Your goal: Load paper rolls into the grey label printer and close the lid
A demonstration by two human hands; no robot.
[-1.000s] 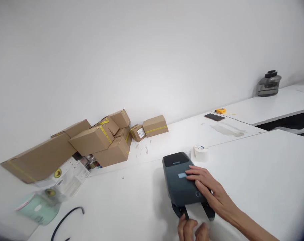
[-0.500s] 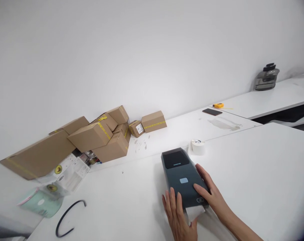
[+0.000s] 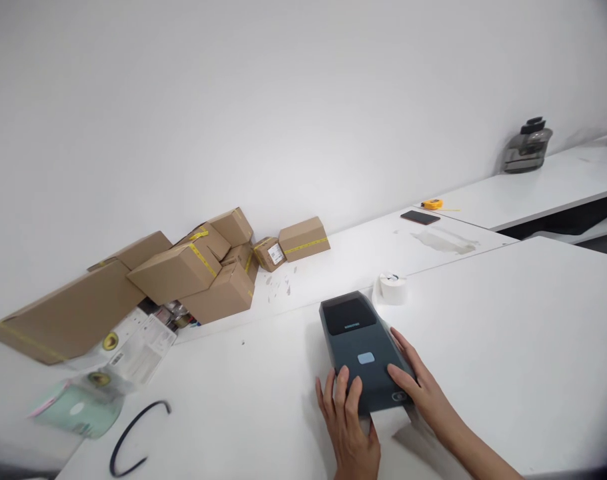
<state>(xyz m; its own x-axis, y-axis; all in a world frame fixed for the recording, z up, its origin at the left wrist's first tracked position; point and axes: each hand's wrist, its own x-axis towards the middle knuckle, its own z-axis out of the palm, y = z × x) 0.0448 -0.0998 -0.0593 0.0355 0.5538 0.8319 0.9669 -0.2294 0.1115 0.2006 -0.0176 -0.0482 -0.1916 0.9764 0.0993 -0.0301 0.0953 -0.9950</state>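
A dark blue-grey label printer (image 3: 356, 333) sits on the white table, with a light-blue button on top. A white label (image 3: 387, 419) sticks out from its front end. My right hand (image 3: 426, 387) grips the printer's right side, its thumb on the top and the other fingers along the edge. At the front left corner, my left hand (image 3: 346, 417) has its fingers bent over the printer, its thumb below by the label. A white label roll (image 3: 393, 291) stands just behind the printer.
Cardboard boxes (image 3: 176, 273) are piled against the wall at left. Near them lie a mint-green pouch (image 3: 83, 408) and a black curved strip (image 3: 128, 433). A phone (image 3: 420, 217), a yellow tape measure (image 3: 432, 204) and a dark jug (image 3: 527, 147) are at the back right.
My left hand has shifted slightly left, its fingers now more bent and its thumb farther from the label. More of the label shows. My right hand keeps its place on the printer.
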